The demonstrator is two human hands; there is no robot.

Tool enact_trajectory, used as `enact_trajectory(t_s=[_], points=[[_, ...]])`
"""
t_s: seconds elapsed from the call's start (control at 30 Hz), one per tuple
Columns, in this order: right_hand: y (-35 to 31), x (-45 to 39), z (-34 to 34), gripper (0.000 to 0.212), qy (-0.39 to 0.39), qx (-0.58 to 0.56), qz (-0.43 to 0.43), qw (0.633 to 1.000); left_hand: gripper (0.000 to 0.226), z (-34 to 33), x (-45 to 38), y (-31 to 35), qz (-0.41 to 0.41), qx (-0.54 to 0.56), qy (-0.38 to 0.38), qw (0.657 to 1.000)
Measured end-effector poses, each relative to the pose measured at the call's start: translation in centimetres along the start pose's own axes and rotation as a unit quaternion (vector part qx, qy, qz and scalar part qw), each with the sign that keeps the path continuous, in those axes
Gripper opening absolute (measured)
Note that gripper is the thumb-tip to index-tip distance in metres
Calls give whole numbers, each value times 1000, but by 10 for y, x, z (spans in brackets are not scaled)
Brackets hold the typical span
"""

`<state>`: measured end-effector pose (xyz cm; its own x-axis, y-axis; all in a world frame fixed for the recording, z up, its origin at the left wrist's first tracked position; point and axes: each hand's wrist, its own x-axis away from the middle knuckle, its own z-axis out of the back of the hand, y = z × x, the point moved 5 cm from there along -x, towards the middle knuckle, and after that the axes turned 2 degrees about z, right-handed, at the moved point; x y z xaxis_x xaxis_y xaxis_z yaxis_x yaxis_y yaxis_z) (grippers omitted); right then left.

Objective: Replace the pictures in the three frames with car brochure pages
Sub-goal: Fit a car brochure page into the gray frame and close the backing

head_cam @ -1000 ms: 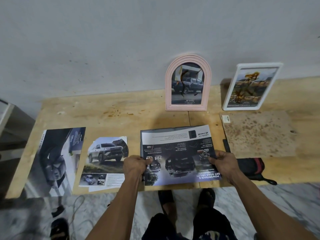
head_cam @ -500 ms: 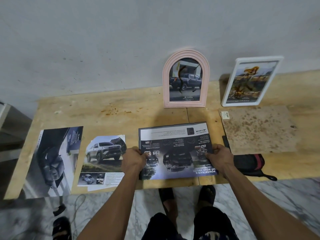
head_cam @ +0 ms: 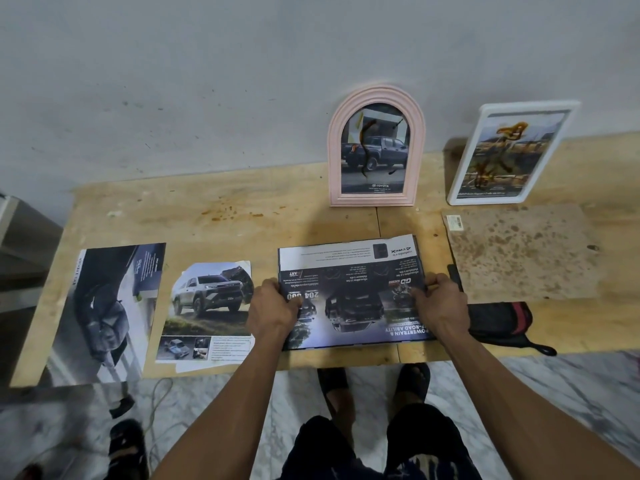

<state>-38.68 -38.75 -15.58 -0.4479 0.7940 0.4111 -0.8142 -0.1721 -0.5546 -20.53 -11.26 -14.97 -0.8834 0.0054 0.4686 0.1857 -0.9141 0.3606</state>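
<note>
A brochure page (head_cam: 349,292) lies flat near the front edge of a wooden table (head_cam: 242,220), printed side up and upside down to the viewer, with a dark edge showing under its far side that may be a frame; I cannot tell for sure.

Going left to right: a large dark brochure sheet (head_cam: 104,313) lies at the table's left end, partly over the front edge. Beside it is a torn page (head_cam: 211,306) showing a silver truck. The left arm reaches forward from below, and the left hand (head_cam: 273,308) is curled closed, gripping the central page's left edge. The right arm reaches in the same way, and the right hand (head_cam: 440,306) grips the page's right edge, fingers bent over it.

Behind the page, against the wall, stands a pink arched frame (head_cam: 376,147) holding a pickup picture. Farther right a white frame (head_cam: 509,154) leans back against the wall. In front of it lies a stained brown board (head_cam: 523,254), and a black pouch (head_cam: 498,322) sits just beside the right hand.
</note>
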Motion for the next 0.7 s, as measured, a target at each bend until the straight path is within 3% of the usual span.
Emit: enact_trajectory(t_s=[0.1, 0.3, 0.7], points=[[-1, 1, -2, 28, 6, 18, 29, 999, 64, -5, -3, -5, -21, 22, -9, 1000], [0, 5, -8, 76, -34, 70, 41, 996, 102, -27, -21, -27, -47, 24, -52, 997], [5, 3, -15, 80, -50, 85, 46, 994, 102, -21, -7, -18, -59, 2, -51, 997]])
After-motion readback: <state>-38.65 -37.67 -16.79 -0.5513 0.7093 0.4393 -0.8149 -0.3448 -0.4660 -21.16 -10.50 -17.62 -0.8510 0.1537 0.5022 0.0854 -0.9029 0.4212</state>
